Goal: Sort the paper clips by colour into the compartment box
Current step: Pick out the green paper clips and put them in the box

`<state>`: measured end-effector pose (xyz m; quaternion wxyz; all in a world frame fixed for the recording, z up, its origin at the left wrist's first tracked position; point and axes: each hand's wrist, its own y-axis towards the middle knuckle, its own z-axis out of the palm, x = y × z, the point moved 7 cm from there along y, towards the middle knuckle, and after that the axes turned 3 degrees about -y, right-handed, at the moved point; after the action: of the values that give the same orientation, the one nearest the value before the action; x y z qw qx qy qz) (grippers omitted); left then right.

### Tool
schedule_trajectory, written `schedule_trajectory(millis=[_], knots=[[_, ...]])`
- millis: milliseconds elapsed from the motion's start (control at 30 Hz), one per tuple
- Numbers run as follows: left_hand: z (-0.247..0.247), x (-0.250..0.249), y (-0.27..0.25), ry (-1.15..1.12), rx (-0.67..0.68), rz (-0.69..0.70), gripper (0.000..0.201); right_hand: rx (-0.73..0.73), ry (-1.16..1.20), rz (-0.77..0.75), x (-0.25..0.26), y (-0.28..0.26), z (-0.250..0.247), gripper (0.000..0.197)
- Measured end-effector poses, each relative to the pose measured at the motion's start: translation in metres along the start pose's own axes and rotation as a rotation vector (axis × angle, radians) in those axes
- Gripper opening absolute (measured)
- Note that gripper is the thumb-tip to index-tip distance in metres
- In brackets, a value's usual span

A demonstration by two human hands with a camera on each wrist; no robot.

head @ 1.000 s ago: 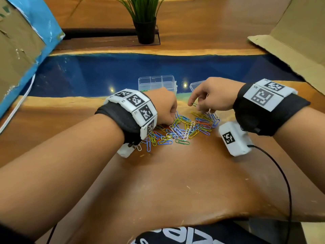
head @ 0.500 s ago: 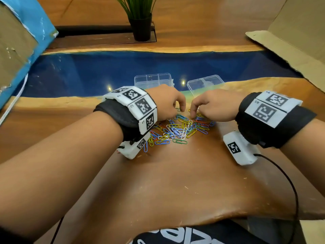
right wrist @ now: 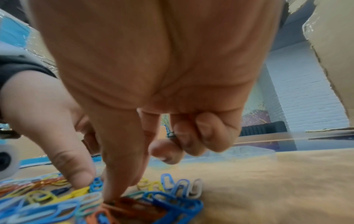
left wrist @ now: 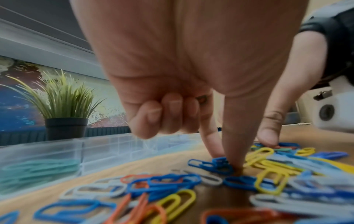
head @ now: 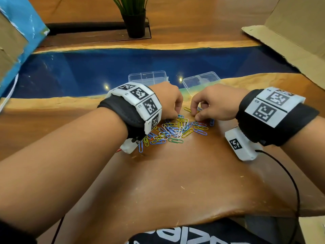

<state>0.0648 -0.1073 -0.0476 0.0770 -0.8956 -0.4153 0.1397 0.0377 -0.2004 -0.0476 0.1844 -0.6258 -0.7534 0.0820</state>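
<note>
A loose pile of coloured paper clips lies on the wooden table, just in front of the clear compartment box. Several green clips lie in one box compartment. My left hand has thumb and forefinger down on the pile, pinching a blue clip; its other fingers are curled in. My right hand presses thumb and forefinger onto the pile's right side at a red clip, while its curled fingers hold a green clip.
The box's clear lid lies open to the right of the box. A potted plant stands at the back, with cardboard at the far right and a blue-edged board at the far left. A black cable trails from my right wrist.
My right hand has come down from near the lid onto the pile. My left hand has shifted slightly right, and its fingertips now pinch into the clips.
</note>
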Motion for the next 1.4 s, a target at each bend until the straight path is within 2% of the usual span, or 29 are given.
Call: schedule_trajectory(millis=[267,367,467,600,800,900,1033,1267,1333,1400], knots=[[-0.008,0.015,-0.005,-0.046,-0.03,-0.042,0.01,-0.014,-0.041,0.004,-0.001,0.005,-0.001,0.009],[-0.006,0.018,-0.006,-0.054,-0.044,-0.047,0.015,0.01,-0.042,-0.015,0.003,0.005,-0.001,0.005],[-0.004,0.012,-0.003,-0.054,-0.058,-0.032,0.017,0.049,-0.08,-0.05,0.008,0.003,0.001,0.011],[-0.005,0.002,0.002,-0.029,-0.09,-0.027,0.015,0.002,-0.126,-0.047,0.009,0.005,-0.003,0.007],[-0.004,-0.007,0.005,0.028,-0.053,-0.015,0.016,0.039,-0.151,-0.055,0.007,0.001,-0.002,0.011],[-0.001,-0.008,0.003,0.027,-0.007,-0.025,0.02,0.022,-0.173,-0.059,0.009,0.001,-0.001,0.006],[0.004,-0.004,0.0,-0.016,0.028,-0.075,0.025,0.032,-0.163,-0.053,0.009,0.003,0.003,0.007],[0.008,0.006,-0.002,-0.046,0.015,-0.094,0.017,0.058,-0.144,-0.035,0.009,0.004,0.009,0.007],[0.005,0.007,-0.004,-0.063,-0.03,-0.098,0.026,0.065,-0.129,-0.03,0.009,0.003,0.009,0.009],[0.003,0.009,-0.006,-0.123,-0.041,-0.108,0.025,0.069,-0.109,-0.027,0.009,0.002,0.009,0.012]])
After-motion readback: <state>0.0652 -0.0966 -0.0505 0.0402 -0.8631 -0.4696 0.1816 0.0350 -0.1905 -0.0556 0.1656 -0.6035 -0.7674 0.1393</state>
